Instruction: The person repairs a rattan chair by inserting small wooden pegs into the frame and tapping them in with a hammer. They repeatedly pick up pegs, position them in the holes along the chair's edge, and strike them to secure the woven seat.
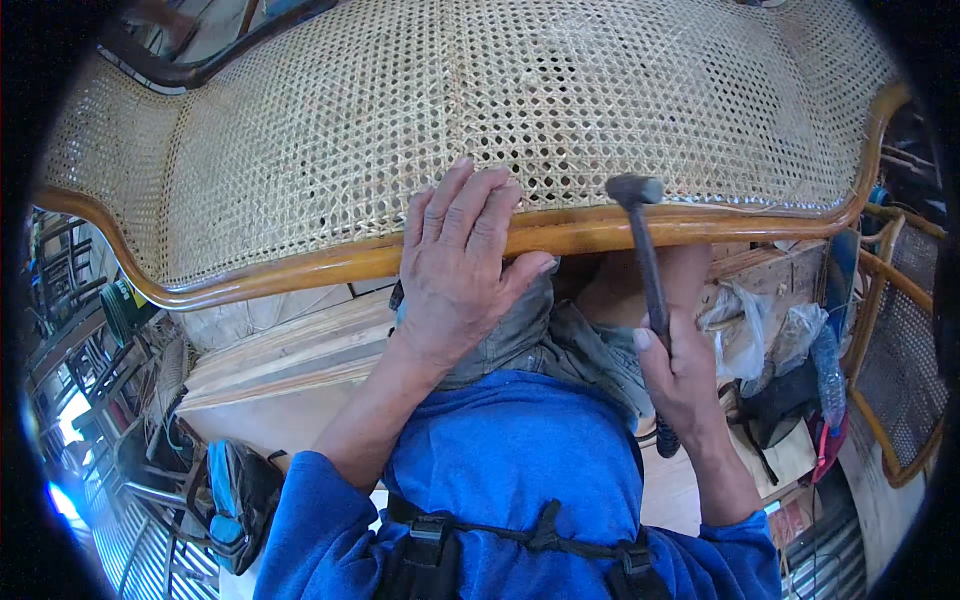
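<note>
Across my lap lies a large panel of woven cane point(330, 140), edged by a curved, glossy brown wooden frame point(300, 280). My left hand point(460, 240) rests on the near edge of it, palm down. Its fingers stretch over the rail onto the weave, and the thumb lies out to the right along the rail. In my right hand point(680, 375) is a hammer point(648, 260), gripped by its dark handle. The hammer's head stands above the near rail, right of my left hand; whether it touches the weave I cannot tell.
Stacked wooden boards point(290, 350) lie beneath the panel at left. A black and blue bag point(240, 500) sits lower left. Clear plastic bags point(745, 330) and a plastic bottle point(829, 375) are at right, beside another cane-panelled frame point(905, 370). Dark chair frames crowd the far left.
</note>
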The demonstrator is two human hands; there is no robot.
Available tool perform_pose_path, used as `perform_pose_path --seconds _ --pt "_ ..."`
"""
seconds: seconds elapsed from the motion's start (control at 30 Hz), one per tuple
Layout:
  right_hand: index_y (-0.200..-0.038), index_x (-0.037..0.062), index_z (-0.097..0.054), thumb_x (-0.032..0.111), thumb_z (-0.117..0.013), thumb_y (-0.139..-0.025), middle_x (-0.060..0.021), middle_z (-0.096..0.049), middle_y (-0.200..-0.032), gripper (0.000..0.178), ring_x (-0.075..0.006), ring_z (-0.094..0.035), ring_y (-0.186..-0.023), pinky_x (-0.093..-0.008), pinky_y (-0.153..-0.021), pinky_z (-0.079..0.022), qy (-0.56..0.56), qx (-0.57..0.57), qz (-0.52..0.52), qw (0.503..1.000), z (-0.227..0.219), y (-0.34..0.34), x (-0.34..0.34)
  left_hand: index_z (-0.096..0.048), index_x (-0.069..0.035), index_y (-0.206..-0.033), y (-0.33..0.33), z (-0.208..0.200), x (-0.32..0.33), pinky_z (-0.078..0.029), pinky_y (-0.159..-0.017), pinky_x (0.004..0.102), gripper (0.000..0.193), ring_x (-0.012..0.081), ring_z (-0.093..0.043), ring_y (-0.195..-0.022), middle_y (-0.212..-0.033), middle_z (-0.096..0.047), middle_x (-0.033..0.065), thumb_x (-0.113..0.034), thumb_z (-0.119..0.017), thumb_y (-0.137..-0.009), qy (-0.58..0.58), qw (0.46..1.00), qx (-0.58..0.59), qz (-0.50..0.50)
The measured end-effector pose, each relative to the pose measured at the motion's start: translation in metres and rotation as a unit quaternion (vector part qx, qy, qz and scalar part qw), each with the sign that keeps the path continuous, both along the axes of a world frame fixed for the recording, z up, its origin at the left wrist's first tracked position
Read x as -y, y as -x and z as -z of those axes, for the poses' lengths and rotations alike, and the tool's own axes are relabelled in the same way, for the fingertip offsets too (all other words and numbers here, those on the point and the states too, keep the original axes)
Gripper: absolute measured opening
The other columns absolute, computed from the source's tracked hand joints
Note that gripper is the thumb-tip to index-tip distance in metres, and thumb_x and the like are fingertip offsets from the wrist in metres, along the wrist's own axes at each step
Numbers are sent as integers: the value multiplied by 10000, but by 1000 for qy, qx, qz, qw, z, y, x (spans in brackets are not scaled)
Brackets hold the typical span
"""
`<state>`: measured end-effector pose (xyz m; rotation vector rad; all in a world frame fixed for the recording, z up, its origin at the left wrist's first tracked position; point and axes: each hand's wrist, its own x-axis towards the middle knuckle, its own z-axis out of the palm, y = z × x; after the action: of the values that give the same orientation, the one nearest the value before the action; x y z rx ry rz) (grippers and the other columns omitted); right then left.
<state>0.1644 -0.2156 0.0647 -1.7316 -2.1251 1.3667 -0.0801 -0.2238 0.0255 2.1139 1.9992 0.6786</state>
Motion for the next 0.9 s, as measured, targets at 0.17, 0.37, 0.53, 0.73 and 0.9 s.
perform_pose_path --seconds 0.17,0.37,0.53,0.73,0.9 --pt "-891 7 -507 207 -505 -880 -82 -499 -593 200 -221 -532 -540 -347 -530 -425 -17 7 11 1000 -3 7 4 -516 -44 -1177 0 4 2 -324 -987 450 621 294 -422 -1204 -1230 -494 90 -383 -700 -691 -1 1000 7 -5" --pt "-881 5 -494 226 -511 -883 -143 -500 -628 222 -298 -531 -589 -392 -563 -426 16 -8 51 999 -2 9 7 -503 -40 -1191 1 6 2 -310 -997 453 623 289 -409 -1215 -1241 -483 89 -379 -690 -703 5 1000 11 -6" --pt "-849 4 -500 219 -548 -873 -235 -540 -679 222 -429 -527 -646 -460 -597 -419 18 -13 14 1000 5 8 4 -494 -33 -1195 1 3 1 -306 -998 454 625 292 -404 -1213 -1249 -476 96 -369 -694 -707 8 1000 4 -5" --pt "-845 -5 -498 220 -533 -882 -186 -501 -623 231 -340 -534 -584 -423 -564 -419 23 0 9 1000 12 6 8 -491 -16 -1196 0 0 4 -296 -1011 454 614 323 -381 -1226 -1262 -464 124 -347 -698 -722 -7 1000 -2 -9" --pt "-847 42 -497 225 -525 -907 -35 -453 -565 195 -126 -478 -470 -288 -436 -385 57 -144 198 968 26 -26 16 -478 -13 -1224 13 -4 40 -243 -1041 482 609 361 -307 -1278 -1325 -406 155 -347 -676 -755 19 995 -54 -85"
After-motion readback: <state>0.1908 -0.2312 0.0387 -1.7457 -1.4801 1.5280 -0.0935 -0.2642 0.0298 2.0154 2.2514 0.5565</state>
